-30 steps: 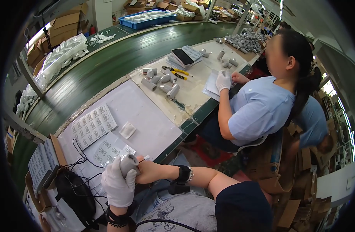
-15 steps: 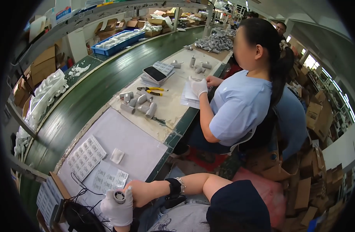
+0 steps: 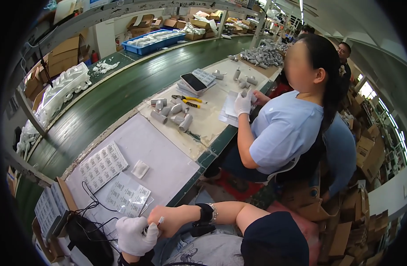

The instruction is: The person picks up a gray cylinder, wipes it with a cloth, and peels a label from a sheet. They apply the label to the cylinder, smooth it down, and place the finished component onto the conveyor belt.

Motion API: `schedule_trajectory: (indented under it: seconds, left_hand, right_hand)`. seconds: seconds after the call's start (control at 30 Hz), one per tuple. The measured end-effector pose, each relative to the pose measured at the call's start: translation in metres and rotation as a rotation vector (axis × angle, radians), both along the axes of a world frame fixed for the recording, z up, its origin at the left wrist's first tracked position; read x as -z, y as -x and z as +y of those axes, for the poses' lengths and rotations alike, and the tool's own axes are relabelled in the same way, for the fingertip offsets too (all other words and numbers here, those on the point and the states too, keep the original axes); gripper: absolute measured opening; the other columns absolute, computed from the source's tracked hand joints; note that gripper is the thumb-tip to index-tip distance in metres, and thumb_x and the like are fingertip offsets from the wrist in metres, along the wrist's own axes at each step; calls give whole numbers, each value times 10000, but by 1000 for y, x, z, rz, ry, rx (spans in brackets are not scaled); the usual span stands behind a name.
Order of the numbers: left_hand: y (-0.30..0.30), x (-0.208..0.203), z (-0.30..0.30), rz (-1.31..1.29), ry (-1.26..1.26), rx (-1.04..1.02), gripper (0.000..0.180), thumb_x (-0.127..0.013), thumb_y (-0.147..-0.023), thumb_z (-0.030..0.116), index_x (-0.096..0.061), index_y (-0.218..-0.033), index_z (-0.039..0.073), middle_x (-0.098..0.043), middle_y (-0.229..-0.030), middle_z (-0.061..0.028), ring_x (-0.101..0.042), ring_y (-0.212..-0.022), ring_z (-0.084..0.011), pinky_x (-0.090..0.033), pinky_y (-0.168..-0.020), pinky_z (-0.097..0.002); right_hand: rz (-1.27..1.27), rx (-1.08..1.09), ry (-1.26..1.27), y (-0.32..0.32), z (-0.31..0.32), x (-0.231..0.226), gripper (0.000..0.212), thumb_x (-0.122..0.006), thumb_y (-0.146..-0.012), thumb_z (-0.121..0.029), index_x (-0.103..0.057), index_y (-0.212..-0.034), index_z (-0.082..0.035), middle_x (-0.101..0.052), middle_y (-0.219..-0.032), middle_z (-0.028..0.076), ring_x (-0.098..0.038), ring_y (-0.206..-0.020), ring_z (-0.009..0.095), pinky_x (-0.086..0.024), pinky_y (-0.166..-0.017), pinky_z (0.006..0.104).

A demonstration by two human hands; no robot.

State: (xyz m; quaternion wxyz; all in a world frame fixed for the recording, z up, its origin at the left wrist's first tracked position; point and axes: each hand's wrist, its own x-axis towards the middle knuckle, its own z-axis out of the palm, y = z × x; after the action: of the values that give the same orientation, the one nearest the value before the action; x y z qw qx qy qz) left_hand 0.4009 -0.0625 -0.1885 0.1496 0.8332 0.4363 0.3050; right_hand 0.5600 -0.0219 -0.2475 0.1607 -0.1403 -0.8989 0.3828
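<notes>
A white-gloved left grip (image 3: 135,237) and a bare right grip (image 3: 171,221) work close together beside the counter (image 3: 174,153), a small white tab (image 3: 161,220) showing against the right one's fingers. The glove's fingers are curled inward; whether they clamp on anything is hidden. The bare fingers are bent, and one cannot tell whether they pinch the tab or merely touch it. The tab should prove light and fairly soft, best taken by its edge. Just beyond the left grip, a label sheet (image 3: 127,195) lies flat; probably thin, slick and easily creased, it would lift best by a corner. The tab appears plain and narrow, though too small here for its exact shape to be sure. The sheet is pale and glossy, printed with rows of dark square codes. Farther beyond the left grip rests a square white packet (image 3: 140,169).
</notes>
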Motion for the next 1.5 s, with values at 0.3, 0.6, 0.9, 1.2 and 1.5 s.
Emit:
schedule_trajectory:
  seconds: [0.3, 0.6, 0.9, 1.2, 1.5]
  left_hand:
    - [21, 56, 8, -137, 4, -123, 162, -536, -849, 121, -512, -713, 38, -544, -629, -127, -530, -562, -318, -395, -509, -389]
    - [-8, 52, 4, -686, 130, -323, 310, -627, -829, 44, -514, -1118, 58, -609, -940, -74, -604, -765, -148, -475, -652, -258]
    - [-15, 34, -12, -669, 153, -151, 462, -676, -805, 146, -451, -1195, 41, -554, -1107, -119, -588, -957, -182, -486, -782, -311]
    - [-14, 30, -11, -752, 531, -151, 569, -708, -794, 204, -403, -1237, 20, -569, -1062, -115, -575, -971, -180, -479, -816, -316]
    - [-19, 31, -12, -1166, 691, -165, 529, -676, -830, 224, -407, -1232, 10, -558, -1078, -80, -545, -1001, -144, -459, -860, -283]
  right_hand:
    - [531, 27, 112, -8, 15, -6, 269, -694, -602, -131, -565, -830, -71, -592, -733, 125, -587, -665, 327, -476, -594, 377]
    - [510, 629, 2, -15, 24, -10, 149, -706, -721, -59, -624, -845, -47, -580, -799, 74, -568, -697, 185, -455, -600, 298]
    - [522, 633, -319, -11, 30, -3, 337, -720, -688, -60, -555, -981, -44, -560, -897, 108, -549, -703, 246, -432, -612, 320]
    - [421, 690, -584, -7, 25, -12, 415, -735, -583, -62, -578, -967, -73, -563, -902, 101, -530, -843, 253, -381, -757, 358]
    - [403, 591, -609, -2, 31, -10, 391, -689, -573, -33, -603, -948, -100, -573, -866, 53, -554, -771, 224, -391, -692, 324]
